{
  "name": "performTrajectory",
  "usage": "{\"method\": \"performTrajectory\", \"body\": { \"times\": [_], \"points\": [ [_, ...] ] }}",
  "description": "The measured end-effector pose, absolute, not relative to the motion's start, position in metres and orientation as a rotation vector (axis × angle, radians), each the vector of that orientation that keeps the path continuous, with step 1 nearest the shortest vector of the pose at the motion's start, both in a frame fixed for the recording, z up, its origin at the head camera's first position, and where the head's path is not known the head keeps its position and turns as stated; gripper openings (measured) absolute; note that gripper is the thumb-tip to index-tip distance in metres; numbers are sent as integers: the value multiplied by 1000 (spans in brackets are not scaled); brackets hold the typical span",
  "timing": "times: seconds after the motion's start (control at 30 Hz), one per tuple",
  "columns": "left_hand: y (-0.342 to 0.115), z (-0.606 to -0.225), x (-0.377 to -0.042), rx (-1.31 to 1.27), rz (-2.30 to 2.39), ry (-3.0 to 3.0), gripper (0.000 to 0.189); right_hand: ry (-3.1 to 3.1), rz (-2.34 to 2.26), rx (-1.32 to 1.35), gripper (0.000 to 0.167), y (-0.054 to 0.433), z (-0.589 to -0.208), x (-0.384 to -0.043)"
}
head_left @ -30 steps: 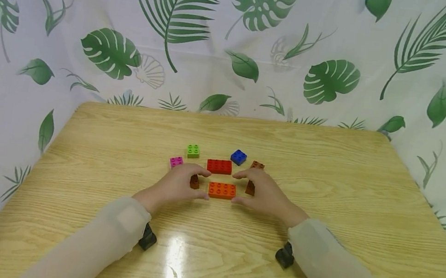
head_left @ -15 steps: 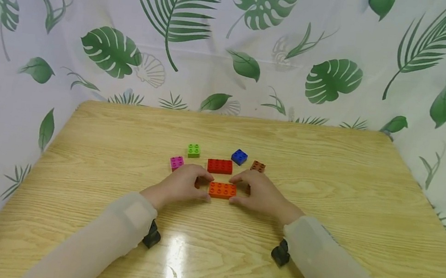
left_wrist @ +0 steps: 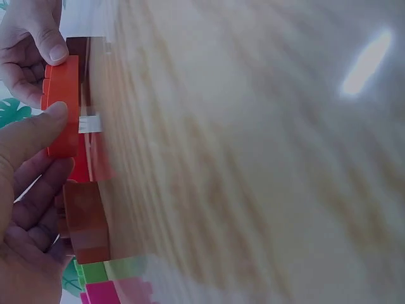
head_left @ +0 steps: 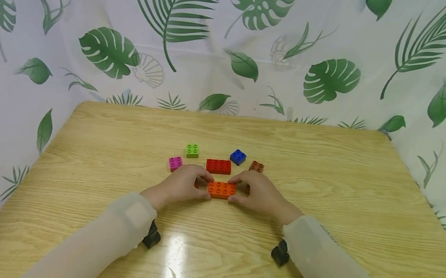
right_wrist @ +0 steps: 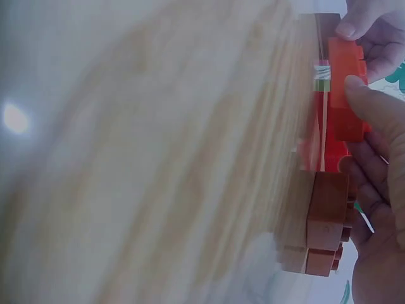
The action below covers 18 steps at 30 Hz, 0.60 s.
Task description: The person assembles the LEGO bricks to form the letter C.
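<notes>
An orange toy building brick [head_left: 221, 190] with studs on top is pinched at its left end by my left hand [head_left: 184, 183] and at its right end by my right hand [head_left: 260, 193]. Both wrist views show thumbs on the near side of the brick and fingers behind it, with a narrow gap between its underside and the table. Just beyond it lies a red brick [head_left: 218, 166]. A brown brick [left_wrist: 87, 221] stands beside my left fingers, mostly hidden by that hand in the head view. Another brown brick [right_wrist: 327, 209] is close to my right fingers.
A pink brick [head_left: 175, 164] and a lime green brick [head_left: 192, 150] lie at the back left of the group. Behind to the right are a blue brick [head_left: 238, 157] and a small brown brick [head_left: 256, 166]. A leaf-patterned cloth [head_left: 197, 80] hangs behind the wooden table [head_left: 327, 170].
Both hands have come inward from either side of the orange brick and now pinch its ends. The other bricks stay where they were.
</notes>
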<state>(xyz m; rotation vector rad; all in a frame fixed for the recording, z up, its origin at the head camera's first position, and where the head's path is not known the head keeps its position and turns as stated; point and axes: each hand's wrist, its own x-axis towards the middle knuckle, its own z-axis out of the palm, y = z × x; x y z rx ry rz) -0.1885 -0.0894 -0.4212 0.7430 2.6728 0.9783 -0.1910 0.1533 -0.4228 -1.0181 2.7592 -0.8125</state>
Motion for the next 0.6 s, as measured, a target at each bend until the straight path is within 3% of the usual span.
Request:
{"method": "performTrajectory", "body": {
  "times": [0.6],
  "points": [
    [-96,-411,-163,857,1055,2711,33,2737,-1101,-1143,34,156,-421,-171]
  ]
}}
